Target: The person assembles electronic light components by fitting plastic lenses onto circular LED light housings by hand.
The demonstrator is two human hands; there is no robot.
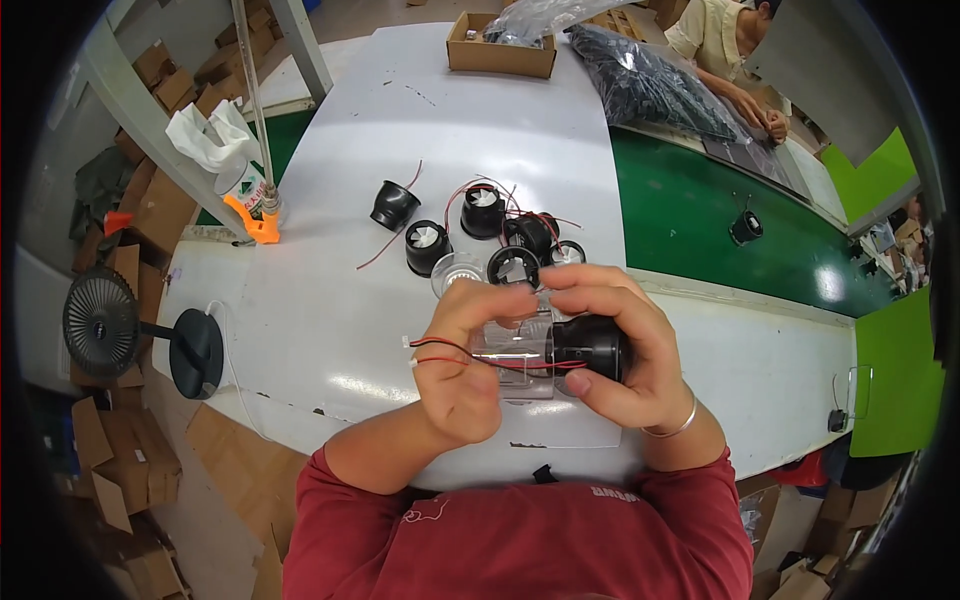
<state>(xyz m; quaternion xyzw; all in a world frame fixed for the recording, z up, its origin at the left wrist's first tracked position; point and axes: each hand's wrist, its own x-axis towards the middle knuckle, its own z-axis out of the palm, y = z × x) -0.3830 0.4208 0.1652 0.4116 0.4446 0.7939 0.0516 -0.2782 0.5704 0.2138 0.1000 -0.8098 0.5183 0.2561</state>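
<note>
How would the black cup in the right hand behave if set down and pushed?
The black cup might roll, since its side looks round. Its glossy surface could be slippery. The thin, curving wires look floppy and would probably bend.

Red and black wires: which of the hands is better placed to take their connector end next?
Likely the left hand: the wires cross in front of it, with the white connector just beside it. The right hand is around the black housing, farther off.

small black fan (round-based)
</note>
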